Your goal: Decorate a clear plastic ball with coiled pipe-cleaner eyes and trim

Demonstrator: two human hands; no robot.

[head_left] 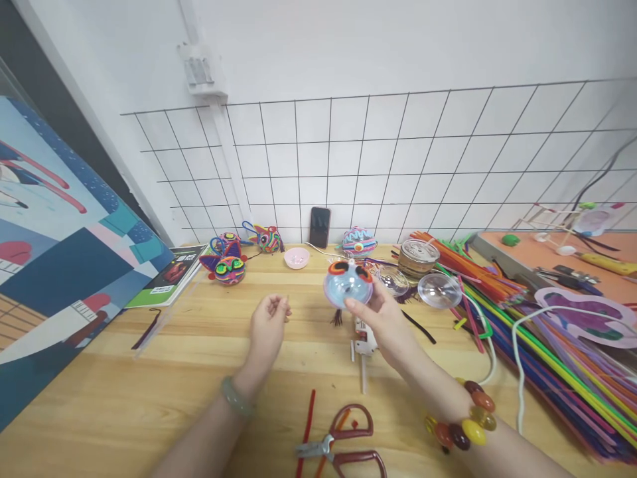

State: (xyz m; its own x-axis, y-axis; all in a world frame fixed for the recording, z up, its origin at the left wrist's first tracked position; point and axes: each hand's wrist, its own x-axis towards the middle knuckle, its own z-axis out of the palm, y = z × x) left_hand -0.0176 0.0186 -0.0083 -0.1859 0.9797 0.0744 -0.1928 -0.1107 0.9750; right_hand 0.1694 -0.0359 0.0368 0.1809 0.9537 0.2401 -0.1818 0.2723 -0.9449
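In my right hand (381, 318) is a clear plastic ball half (348, 292), held up over the table between thumb and fingers. Orange and black fuzzy curls sit along its upper edge. Beneath it, a white glue gun (365, 340) lies partly hidden by that hand, and a dark tassel (337, 318) shows just below the ball half. My left hand (269, 322) is closed to its left, fingertips pinched together; whatever is in them is too small to name. Red-handled scissors (331, 446) lie at the front, across red and orange pipe cleaner pieces (311, 418).
Bundles of pipe cleaners (557, 372) cover the right side, beside an orange board (527, 255). Along the back stand wrapped colourful balls (359, 241), a pink dish (296, 257), a phone (320, 226) and a jar (418, 257). A clear half-shell (440, 291) and white cable (518, 372) lie right.
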